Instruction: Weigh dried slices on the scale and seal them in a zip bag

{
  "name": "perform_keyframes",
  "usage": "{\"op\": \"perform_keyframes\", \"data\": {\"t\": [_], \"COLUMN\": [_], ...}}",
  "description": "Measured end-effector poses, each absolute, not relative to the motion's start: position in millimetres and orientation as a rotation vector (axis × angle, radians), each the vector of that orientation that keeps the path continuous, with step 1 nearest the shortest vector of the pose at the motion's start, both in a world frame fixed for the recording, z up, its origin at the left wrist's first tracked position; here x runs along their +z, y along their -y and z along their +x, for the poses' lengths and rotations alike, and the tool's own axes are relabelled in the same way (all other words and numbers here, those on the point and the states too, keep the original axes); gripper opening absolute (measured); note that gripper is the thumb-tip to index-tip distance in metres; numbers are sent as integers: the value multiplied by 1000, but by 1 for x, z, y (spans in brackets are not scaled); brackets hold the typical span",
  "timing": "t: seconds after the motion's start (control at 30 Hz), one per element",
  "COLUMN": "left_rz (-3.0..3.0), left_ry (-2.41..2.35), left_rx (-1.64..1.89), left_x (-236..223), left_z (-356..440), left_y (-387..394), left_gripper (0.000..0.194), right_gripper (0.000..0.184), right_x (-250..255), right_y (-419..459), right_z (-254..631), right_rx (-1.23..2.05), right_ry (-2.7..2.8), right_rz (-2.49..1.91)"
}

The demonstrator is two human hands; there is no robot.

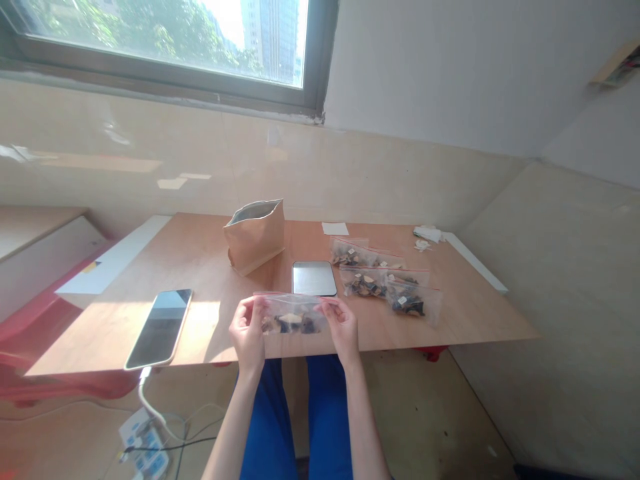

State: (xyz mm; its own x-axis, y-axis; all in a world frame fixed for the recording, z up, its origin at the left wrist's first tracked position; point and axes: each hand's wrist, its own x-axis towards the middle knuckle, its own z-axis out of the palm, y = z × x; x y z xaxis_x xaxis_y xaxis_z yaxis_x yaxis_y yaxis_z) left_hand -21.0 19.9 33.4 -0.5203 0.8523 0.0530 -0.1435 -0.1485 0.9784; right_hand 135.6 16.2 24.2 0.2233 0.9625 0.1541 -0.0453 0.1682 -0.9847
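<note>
My left hand [247, 330] and my right hand [343, 327] pinch the two top corners of a clear zip bag [294, 315] with a red seal, holding it up at the table's near edge. Dark dried pieces and some pale ones lie in its bottom. Just beyond my right hand sits a flat silver digital scale [315, 278]. Three similar filled zip bags [385, 280] lie overlapping to the right of it. A kraft paper pouch [255, 237] stands open behind my left hand. A phone [159, 329] lies to the left of my left hand.
The wooden table [200, 263] stands under a window [165, 40], with a small white paper slip [335, 229] and crumpled white tissue [427, 233] at its back. A charging cable [153, 407] runs from the phone down to a power strip [143, 440] on the floor.
</note>
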Motion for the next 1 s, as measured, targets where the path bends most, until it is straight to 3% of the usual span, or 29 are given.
{"op": "perform_keyframes", "data": {"t": [0.33, 0.83, 1.0], "left_rz": [1049, 1339, 1101], "left_ry": [-1302, -1583, -1514], "left_rx": [1571, 1714, 1676], "left_x": [37, 62, 68], "left_z": [-39, -30, -19], "left_y": [-18, -1, 0], "left_gripper": [30, 29, 33], "right_gripper": [31, 31, 34], "right_x": [36, 57, 58], "right_y": [-10, 2, -1], "right_z": [142, 133, 128], "right_rx": [811, 603, 629], "right_ry": [1008, 1004, 963], "right_rz": [-1194, -1281, -1227]}}
